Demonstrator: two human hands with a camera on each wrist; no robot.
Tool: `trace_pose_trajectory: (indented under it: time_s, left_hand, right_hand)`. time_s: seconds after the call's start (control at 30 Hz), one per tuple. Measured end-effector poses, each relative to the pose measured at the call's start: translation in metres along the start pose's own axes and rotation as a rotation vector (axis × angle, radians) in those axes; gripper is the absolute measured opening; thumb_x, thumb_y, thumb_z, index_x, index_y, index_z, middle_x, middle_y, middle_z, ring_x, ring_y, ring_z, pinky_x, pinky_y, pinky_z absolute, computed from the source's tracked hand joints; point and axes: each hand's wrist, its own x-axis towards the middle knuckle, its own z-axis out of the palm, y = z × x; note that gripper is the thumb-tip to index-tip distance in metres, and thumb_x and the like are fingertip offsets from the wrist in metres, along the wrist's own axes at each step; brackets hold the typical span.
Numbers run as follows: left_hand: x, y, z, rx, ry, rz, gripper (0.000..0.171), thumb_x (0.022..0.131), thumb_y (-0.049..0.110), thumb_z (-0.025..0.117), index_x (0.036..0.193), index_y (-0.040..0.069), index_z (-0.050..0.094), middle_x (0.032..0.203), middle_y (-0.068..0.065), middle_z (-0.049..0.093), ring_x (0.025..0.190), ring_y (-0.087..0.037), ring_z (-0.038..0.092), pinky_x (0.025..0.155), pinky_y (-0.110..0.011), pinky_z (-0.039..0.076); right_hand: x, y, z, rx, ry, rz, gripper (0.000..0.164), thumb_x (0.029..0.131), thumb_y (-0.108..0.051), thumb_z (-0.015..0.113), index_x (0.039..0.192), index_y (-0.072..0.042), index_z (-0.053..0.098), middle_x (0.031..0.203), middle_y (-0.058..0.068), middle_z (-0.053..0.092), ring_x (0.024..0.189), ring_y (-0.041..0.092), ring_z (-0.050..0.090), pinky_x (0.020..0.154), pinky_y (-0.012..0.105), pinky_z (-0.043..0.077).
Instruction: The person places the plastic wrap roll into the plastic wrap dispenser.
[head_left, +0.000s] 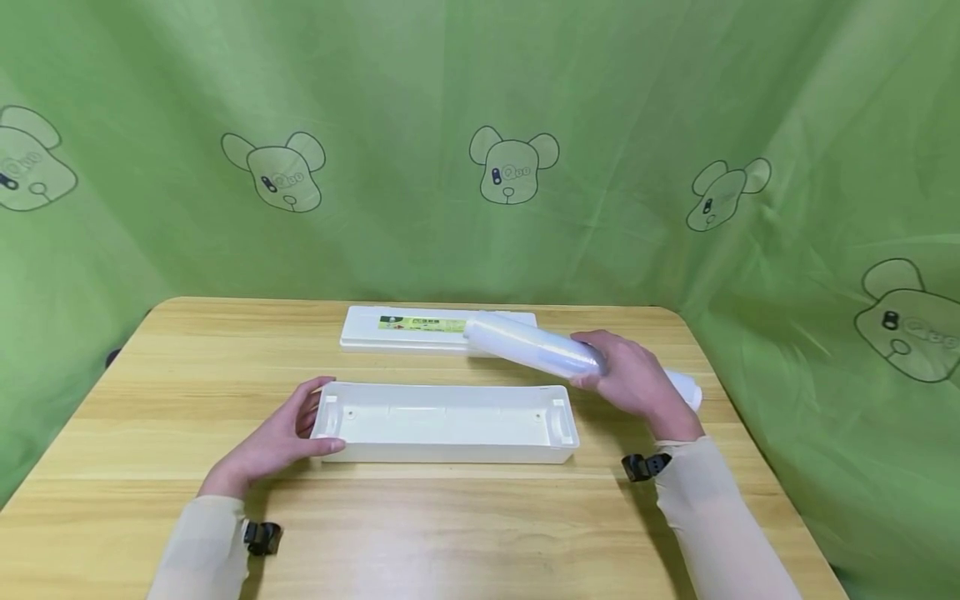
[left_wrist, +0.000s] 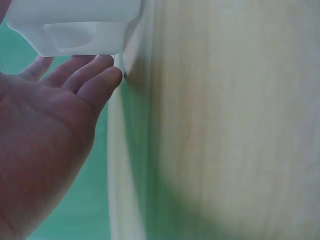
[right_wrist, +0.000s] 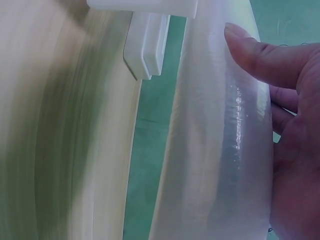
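A long, open-topped white plastic box (head_left: 447, 452) sits in the middle of the table, its inside bare. My left hand (head_left: 273, 437) holds its left end, thumb along the front rim and fingers round the back corner. In the left wrist view the fingers (left_wrist: 95, 80) reach to the end wall of the box (left_wrist: 75, 37). A roll of cling film (head_left: 528, 343) is in my right hand (head_left: 633, 375), tilted above the table behind the box's right end. The right wrist view shows my thumb (right_wrist: 245, 47) lying along the glossy roll (right_wrist: 215, 130).
A flat white lid (head_left: 363, 329) with a green and yellow label (head_left: 420, 324) lies at the table's back edge, partly overlapped by the roll. Green curtains (head_left: 397, 233) printed with bear heads hang behind and beside the wooden table (head_left: 420, 533).
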Motion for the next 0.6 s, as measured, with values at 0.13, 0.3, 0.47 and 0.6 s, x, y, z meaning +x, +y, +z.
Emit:
trace_pose_trajectory:
  time_s: [0.13,0.3,0.47,0.6]
  left_hand:
    - [0.0008,0.0022,0.0005,0.012,0.0,-0.005,0.097,0.083,0.019,0.081,0.154,0.009,0.015,0.154,-0.027,0.026,0.139,-0.043,0.029,0.112,-0.051,0.027]
    - [0.0022,0.0055,0.0014,0.012,-0.011,0.0,0.098,0.083,0.018,0.081,0.154,0.007,0.014,0.154,-0.028,0.025,0.139,-0.044,0.028,0.112,-0.053,0.026]
    - [0.0008,0.0042,0.0004,0.011,-0.013,-0.004,0.098,0.083,0.016,0.08,0.154,0.007,0.014,0.154,-0.029,0.025,0.139,-0.045,0.028,0.112,-0.053,0.026]
    - [0.0004,0.0015,-0.0014,0.011,-0.006,-0.017,0.098,0.082,0.018,0.081,0.154,0.01,0.014,0.154,-0.027,0.027,0.139,-0.043,0.029,0.112,-0.053,0.027]
  right_hand:
    - [-0.0003,-0.0009,-0.0009,0.003,-0.005,0.0,0.066,0.078,-0.025,0.083,0.137,-0.013,0.056,0.13,0.012,0.06,0.108,0.034,0.057,0.093,0.057,0.044]
    - [-0.0008,-0.0006,-0.0016,-0.005,-0.003,-0.003,0.065,0.079,-0.024,0.083,0.137,-0.013,0.057,0.128,0.011,0.061,0.107,0.033,0.058,0.092,0.057,0.045]
    - [0.0004,-0.0022,-0.0002,-0.011,0.003,-0.037,0.064,0.078,-0.024,0.083,0.135,-0.012,0.057,0.126,0.011,0.062,0.105,0.032,0.059,0.09,0.056,0.046]
    - [0.0014,-0.0052,0.0008,-0.013,0.013,-0.054,0.063,0.078,-0.025,0.083,0.135,-0.013,0.058,0.126,0.009,0.063,0.105,0.032,0.059,0.09,0.055,0.046]
